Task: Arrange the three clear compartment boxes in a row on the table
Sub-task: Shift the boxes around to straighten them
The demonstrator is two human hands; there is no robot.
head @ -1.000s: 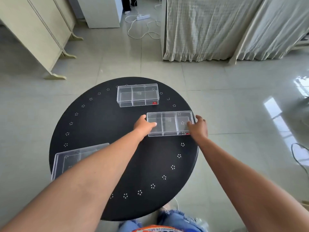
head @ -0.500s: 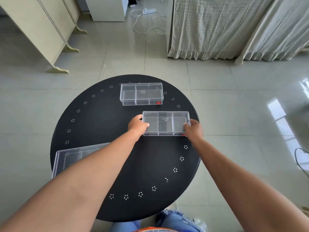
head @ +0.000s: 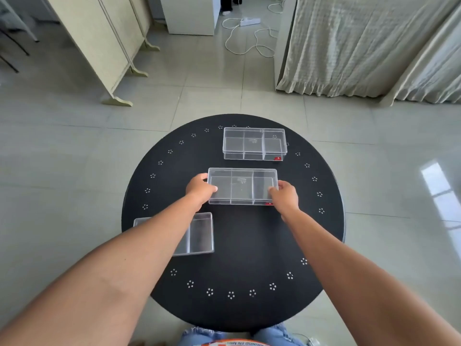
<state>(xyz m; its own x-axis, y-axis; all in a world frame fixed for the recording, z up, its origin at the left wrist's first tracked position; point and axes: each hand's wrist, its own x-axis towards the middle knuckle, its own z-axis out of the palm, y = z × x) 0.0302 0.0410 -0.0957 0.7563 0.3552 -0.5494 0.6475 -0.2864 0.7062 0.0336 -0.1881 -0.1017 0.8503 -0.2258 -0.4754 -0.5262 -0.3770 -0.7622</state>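
Observation:
Three clear compartment boxes are on the round black table (head: 249,245). The far box (head: 254,144) lies near the table's back edge. The middle box (head: 242,186) sits just in front of it, slightly to the left. My left hand (head: 199,191) grips its left end and my right hand (head: 285,196) grips its right end. The near box (head: 200,233) lies at the table's left side, and my left forearm hides most of it.
A folding screen (head: 104,41) stands at the back left. A curtain (head: 361,43) hangs at the back right, with a white power strip and cable (head: 248,21) on the tiled floor beyond the table.
Both hands have slid the middle box left and toward the table's centre, closer in line with the far box. The camera view has also shifted.

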